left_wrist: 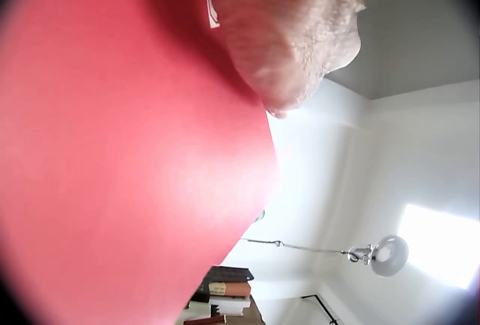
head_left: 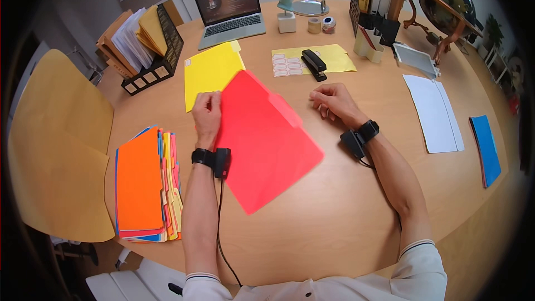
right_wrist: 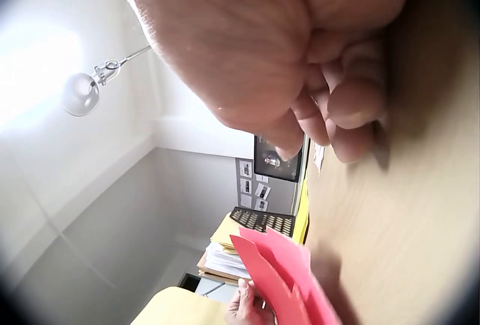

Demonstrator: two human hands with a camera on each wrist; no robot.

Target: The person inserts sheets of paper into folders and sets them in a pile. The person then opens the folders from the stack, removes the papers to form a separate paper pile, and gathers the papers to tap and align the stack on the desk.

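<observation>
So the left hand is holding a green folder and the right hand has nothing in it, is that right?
Not green: the left hand is holding a red folder, as the head view shows. The right hand does have nothing in it.

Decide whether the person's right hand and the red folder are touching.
Apart: the head view shows tabletop between the right hand and the red folder.

I am in an office, judging by my desk [head_left: 301,239] with its laptop [head_left: 231,23], stapler [head_left: 314,64] and file rack [head_left: 173,36] (stuffed with papers [head_left: 132,38]).
</observation>
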